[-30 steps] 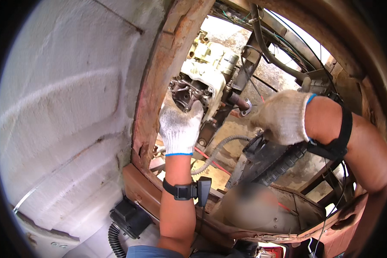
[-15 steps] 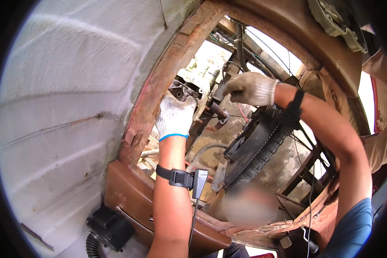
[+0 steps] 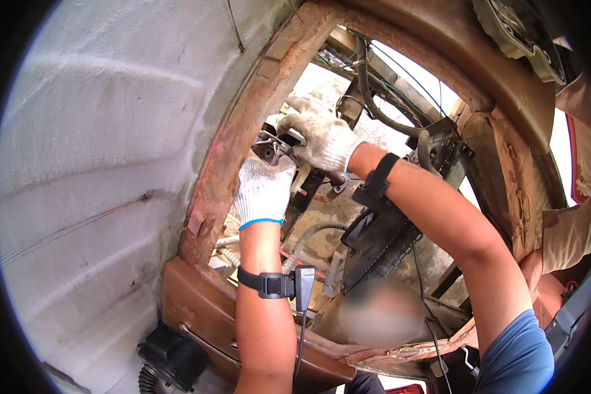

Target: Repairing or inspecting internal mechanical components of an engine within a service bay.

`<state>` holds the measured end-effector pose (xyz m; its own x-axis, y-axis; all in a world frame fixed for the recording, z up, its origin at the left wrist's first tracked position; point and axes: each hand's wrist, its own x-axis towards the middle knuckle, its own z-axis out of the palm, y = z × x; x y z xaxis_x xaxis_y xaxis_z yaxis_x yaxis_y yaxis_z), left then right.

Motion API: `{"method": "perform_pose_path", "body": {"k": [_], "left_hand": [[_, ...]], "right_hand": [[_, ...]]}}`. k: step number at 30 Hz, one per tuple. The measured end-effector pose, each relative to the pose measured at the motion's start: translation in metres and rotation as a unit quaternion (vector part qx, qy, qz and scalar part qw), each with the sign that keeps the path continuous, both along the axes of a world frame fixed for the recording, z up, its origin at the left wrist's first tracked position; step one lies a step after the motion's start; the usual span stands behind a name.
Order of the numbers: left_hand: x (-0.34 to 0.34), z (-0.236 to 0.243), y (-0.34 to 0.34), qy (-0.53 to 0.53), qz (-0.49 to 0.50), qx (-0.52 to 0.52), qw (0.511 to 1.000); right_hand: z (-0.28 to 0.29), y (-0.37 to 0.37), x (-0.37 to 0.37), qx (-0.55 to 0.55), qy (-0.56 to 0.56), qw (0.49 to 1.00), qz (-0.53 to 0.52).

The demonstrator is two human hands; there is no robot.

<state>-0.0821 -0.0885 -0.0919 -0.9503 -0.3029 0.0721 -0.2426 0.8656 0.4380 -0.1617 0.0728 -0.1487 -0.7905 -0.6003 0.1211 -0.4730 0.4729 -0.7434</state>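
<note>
My left hand (image 3: 266,189), in a white knitted glove with a blue cuff, reaches up to the metal engine part (image 3: 267,150). Its fingers are bent in against that part, and their tips are hidden. From the right, my right hand (image 3: 328,139), in a soiled white glove, comes over the same spot with curled fingers and the thumb low. Whatever lies between its fingers is mostly covered by the glove. Both hands almost meet. Just below the right hand, a short brown pipe with a flange (image 3: 338,182) sticks out.
A rusty brown frame (image 3: 224,151) rings the opening. Inside it are a black fan shroud (image 3: 382,240), a corrugated hose (image 3: 312,231) and a black hose (image 3: 369,92). A white padded panel (image 3: 105,151) stands at left, with a black motor-like unit (image 3: 172,354) below. A metal cover (image 3: 520,43) lies upper right.
My right hand has moved left and slightly down, from beside the engine part onto it, next to my left hand. The left hand has shifted only slightly down.
</note>
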Motion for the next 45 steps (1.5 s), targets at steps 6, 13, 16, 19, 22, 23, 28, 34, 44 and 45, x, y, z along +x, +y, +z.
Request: {"method": "perform_pose_path", "body": {"k": [6,13,16,19,22,23,28,34,44,45], "left_hand": [[-0.007,0.017,0.007,-0.077,0.021,0.015,0.997],[-0.006,0.027,0.015,-0.092,0.034,0.127,0.987],[-0.011,0.021,0.012,-0.071,0.023,0.024,0.997],[-0.010,0.024,0.013,-0.109,0.031,0.024,0.993],[-0.007,0.030,0.015,-0.134,0.032,0.090,0.986],[-0.007,0.031,0.016,-0.125,0.026,0.090,0.988],[-0.007,0.017,0.010,-0.074,-0.001,0.026,0.997],[-0.006,-0.002,-0.003,-0.037,-0.004,0.026,0.999],[-0.004,0.003,0.009,-0.017,-0.027,-0.025,0.999],[-0.004,0.004,0.008,-0.019,-0.030,-0.020,0.999]], "right_hand": [[-0.018,-0.009,0.007,-0.014,-0.037,0.995,-0.096],[-0.026,-0.011,0.011,-0.002,-0.033,0.995,-0.089],[-0.026,-0.012,0.012,-0.002,-0.041,0.994,-0.099],[-0.027,-0.011,0.012,0.001,-0.026,0.996,-0.090],[-0.028,-0.013,0.013,-0.002,-0.007,0.995,-0.101],[-0.029,-0.014,0.014,0.001,-0.014,0.995,-0.101],[-0.028,-0.019,0.020,-0.001,-0.039,0.991,-0.125],[-0.029,-0.019,0.022,-0.025,-0.054,0.987,-0.149],[-0.028,-0.019,0.023,0.020,-0.061,0.986,-0.155],[-0.027,-0.019,0.023,0.007,-0.057,0.986,-0.158]]}}
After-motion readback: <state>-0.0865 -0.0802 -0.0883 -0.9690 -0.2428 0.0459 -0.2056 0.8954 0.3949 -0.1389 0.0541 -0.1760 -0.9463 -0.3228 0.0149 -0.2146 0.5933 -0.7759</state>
